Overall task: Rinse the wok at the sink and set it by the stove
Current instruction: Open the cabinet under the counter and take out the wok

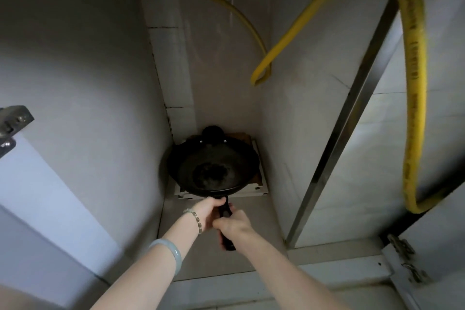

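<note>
We are grasping the wok (214,171) by its handle (227,243) with left hand (206,212) and right hand (235,224), lower centre.

I'm looking into an open, pale-walled cabinet (88,70). A thick yellow hose (415,83) hangs down its right side and curls back up near the bottom. A thinner yellow hose (261,75) loops against the back wall. A metal post (352,113) slants between the two. A white tray (261,190) sits in the back corner of the cabinet floor (261,221), with brown cardboard (244,136) behind it. I can see a hinge (12,118) at far left and another hinge (402,246) at lower right.
</note>
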Available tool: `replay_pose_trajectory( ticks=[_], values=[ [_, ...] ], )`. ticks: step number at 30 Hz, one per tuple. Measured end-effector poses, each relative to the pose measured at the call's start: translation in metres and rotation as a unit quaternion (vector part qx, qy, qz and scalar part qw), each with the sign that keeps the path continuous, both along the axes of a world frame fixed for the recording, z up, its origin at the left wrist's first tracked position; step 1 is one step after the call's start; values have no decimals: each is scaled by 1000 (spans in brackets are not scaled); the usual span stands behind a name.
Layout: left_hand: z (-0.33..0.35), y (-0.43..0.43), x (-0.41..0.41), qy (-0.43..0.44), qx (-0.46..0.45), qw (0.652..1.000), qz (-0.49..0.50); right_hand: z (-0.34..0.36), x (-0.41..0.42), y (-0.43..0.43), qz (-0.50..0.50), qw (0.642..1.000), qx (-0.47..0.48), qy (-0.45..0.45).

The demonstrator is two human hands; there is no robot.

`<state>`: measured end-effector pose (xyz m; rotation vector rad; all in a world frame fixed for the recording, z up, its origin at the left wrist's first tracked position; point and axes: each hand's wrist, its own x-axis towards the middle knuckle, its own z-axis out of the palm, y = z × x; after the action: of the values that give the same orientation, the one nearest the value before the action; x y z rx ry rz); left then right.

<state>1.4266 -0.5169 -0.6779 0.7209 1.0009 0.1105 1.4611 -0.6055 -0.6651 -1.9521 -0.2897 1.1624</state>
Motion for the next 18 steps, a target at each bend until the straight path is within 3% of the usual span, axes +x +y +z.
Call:
replay_pose_trajectory(
  ticks=[9, 18],
  values=[
    [19, -54, -12, -69, 31, 997, 32, 31, 2, -75, 105, 991, 10, -84],
    [101, -149, -50, -29, 20, 999, 18, 125, -30, -179, 152, 985, -35, -79]
  ],
)
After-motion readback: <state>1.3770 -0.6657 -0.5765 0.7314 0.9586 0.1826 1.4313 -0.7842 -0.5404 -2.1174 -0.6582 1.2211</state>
